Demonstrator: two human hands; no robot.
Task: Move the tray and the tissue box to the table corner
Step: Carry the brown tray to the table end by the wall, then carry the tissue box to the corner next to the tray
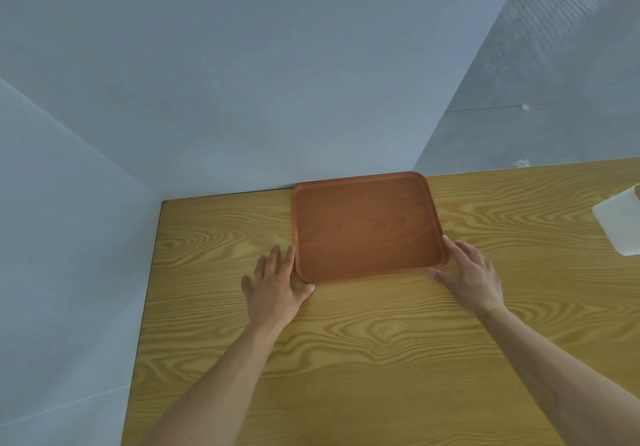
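An empty reddish-brown tray [367, 227] lies flat on the wooden table [346, 341], its far edge against the back wall. My left hand [273, 282] rests flat on the table with fingers spread, touching the tray's near-left corner. At the near-right corner my right hand [467, 272] has its fingers along the tray's edge and its thumb at the front rim. Neither hand lifts the tray. A white tissue box [620, 223] stands at the right edge of the view, cut off by the frame.
Pale walls [242, 81] meet at the table's far-left corner [162, 201]. Bare wood lies between that corner and the tray. A grey floor [554, 81] shows beyond the table's far-right edge.
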